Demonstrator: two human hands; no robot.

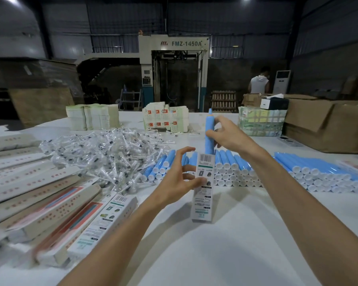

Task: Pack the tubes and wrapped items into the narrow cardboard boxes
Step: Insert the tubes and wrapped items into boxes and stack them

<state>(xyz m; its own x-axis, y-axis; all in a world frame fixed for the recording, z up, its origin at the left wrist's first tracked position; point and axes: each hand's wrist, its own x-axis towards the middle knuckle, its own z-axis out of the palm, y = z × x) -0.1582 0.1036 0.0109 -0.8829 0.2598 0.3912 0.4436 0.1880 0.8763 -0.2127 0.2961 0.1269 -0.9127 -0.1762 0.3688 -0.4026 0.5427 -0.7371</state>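
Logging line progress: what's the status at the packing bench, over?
Left hand grips upright narrow white cardboard box. Right hand pinches blue cylindrical tube, lower end at box mouth. Nothing in the way.

Upright blue plastic tube (209,131): lower end hidden behind the top of the narrow white printed cardboard box (203,201); whether it sits inside cannot be told. Box print is too small to read, and the left hand (175,182) covers part of its face. Near left, the flat-lying packed boxes (50,213) are blurred and cut by the frame edge. Contents of the clear-wrapped items (103,153) are indistinct. Far right, the brown cardboard carton (327,124) is cut off.
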